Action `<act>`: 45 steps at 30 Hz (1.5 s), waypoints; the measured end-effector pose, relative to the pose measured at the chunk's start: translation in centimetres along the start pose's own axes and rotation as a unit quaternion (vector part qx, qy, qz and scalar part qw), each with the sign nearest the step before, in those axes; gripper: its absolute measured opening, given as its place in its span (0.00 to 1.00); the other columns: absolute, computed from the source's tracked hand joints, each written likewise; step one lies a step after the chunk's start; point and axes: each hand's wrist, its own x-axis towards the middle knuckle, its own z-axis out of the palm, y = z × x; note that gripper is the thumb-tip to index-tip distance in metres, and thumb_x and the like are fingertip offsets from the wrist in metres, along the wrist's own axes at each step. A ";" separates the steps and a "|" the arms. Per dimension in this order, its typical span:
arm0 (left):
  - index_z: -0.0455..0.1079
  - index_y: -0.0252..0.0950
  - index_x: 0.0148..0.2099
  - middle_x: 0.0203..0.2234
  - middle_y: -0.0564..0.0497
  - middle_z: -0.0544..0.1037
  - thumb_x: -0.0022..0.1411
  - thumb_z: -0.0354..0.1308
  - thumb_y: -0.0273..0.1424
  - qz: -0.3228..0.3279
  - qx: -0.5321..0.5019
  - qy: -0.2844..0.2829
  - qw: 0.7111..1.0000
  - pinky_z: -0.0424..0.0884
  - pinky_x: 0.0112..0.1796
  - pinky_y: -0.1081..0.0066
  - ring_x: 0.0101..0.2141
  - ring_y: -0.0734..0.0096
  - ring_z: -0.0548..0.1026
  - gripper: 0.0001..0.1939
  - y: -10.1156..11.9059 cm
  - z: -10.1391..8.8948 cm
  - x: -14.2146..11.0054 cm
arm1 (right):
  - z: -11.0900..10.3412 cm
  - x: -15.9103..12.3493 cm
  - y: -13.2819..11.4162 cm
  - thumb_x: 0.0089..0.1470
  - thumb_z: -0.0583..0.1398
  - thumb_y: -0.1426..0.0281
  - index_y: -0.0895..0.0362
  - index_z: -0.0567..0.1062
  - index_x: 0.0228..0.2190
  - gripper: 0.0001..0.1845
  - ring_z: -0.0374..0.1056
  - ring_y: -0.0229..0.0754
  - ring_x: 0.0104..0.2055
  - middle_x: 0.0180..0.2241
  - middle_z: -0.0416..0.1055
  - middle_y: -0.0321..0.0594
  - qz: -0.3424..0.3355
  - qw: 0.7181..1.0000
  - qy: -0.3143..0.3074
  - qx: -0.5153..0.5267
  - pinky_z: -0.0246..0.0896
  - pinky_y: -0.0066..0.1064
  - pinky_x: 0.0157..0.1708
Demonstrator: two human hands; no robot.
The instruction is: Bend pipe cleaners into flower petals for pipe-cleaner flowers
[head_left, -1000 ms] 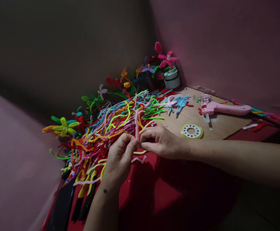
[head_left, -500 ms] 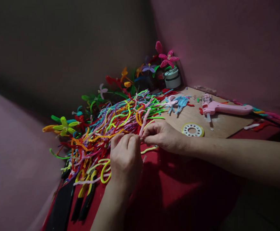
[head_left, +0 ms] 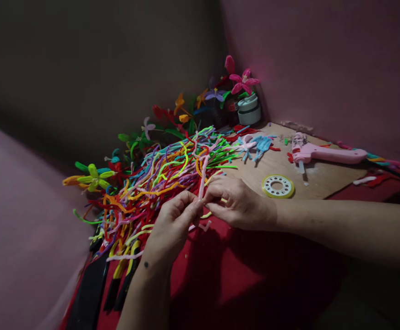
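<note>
A pale pink pipe cleaner stands nearly upright between my hands, its lower end pinched in my fingers. My left hand closes on it with thumb and forefinger. From the other side, my right hand grips it at almost the same spot, fingertips close to those of the left. Below the left hand a bent pink end shows; whether it belongs to the same piece I cannot tell. Just behind my hands spreads a heap of many-coloured pipe cleaners.
A pink glue gun and a yellow-rimmed tape spool lie on a wooden board at right. Pipe-cleaner flowers line the back, beside a pale lidded jar. Yellow-black pliers and a black flat object lie at left.
My left hand has rolled over, so its thumb side now shows instead of the knuckles. The pink pipe cleaner is more upright, and a bent pink end appears below the hands.
</note>
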 end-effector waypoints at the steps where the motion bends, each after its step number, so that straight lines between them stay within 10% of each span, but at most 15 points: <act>1: 0.61 0.33 0.26 0.19 0.57 0.63 0.57 0.53 0.36 0.001 0.005 0.004 1.000 0.57 0.23 0.77 0.22 0.80 0.59 0.12 0.0 0.1 0.0 | 0.0 0.0 0.1 0.43 0.55 0.82 0.61 0.69 0.21 0.06 0.62 0.36 0.28 0.22 0.68 0.40 0.006 1.000 -0.002 -0.003 0.58 0.29 0.32; 8: 0.59 0.34 0.25 0.18 0.58 0.60 0.57 0.51 0.33 0.044 0.112 0.058 0.991 0.55 0.20 0.78 0.20 0.80 0.58 0.11 0.6 0.3 -0.5 | -0.3 0.3 -0.2 0.46 0.56 0.79 0.61 0.71 0.24 0.04 0.62 0.34 0.27 0.23 0.69 0.38 0.046 0.998 -0.027 0.012 0.57 0.26 0.30; 17: 0.59 0.35 0.27 0.20 0.56 0.62 0.59 0.49 0.32 0.108 0.218 0.046 0.969 0.58 0.24 0.76 0.22 0.78 0.59 0.09 0.0 0.3 -0.5 | -0.9 0.6 0.3 0.51 0.55 0.73 0.60 0.75 0.25 0.09 0.57 0.42 0.37 0.31 0.69 0.45 -0.096 0.986 0.001 -0.135 0.55 0.37 0.38; 23: 0.61 0.35 0.27 0.17 0.57 0.61 0.59 0.49 0.33 0.090 0.232 0.072 0.966 0.57 0.21 0.77 0.20 0.78 0.58 0.10 0.5 0.1 -0.6 | -1.3 1.2 0.0 0.47 0.57 0.75 0.62 0.76 0.21 0.08 0.59 0.35 0.27 0.22 0.67 0.38 0.103 0.991 -0.083 0.024 0.54 0.29 0.31; 28: 0.62 0.34 0.27 0.19 0.56 0.65 0.59 0.49 0.32 0.098 0.227 0.097 0.964 0.59 0.22 0.78 0.20 0.78 0.61 0.10 0.6 0.3 -0.6 | -1.9 1.5 0.3 0.46 0.59 0.70 0.63 0.74 0.18 0.11 0.55 0.30 0.20 0.16 0.63 0.34 0.294 0.910 -0.178 0.231 0.48 0.24 0.21; 34: 0.66 0.34 0.28 0.20 0.54 0.70 0.59 0.50 0.30 0.120 0.215 0.123 0.961 0.62 0.24 0.77 0.22 0.77 0.66 0.08 0.5 0.6 -0.6 | -1.6 1.1 1.2 0.42 0.61 0.66 0.63 0.75 0.20 0.11 0.56 0.31 0.19 0.16 0.66 0.35 0.343 0.867 -0.185 0.310 0.48 0.24 0.19; 45: 0.71 0.37 0.29 0.24 0.52 0.72 0.54 0.57 0.32 0.175 0.254 0.162 0.937 0.64 0.28 0.75 0.25 0.74 0.69 0.04 0.6 0.3 -0.9 | -1.2 1.2 -0.1 0.44 0.57 0.75 0.63 0.72 0.17 0.08 0.53 0.29 0.20 0.15 0.60 0.32 0.238 0.953 -0.130 0.135 0.46 0.23 0.20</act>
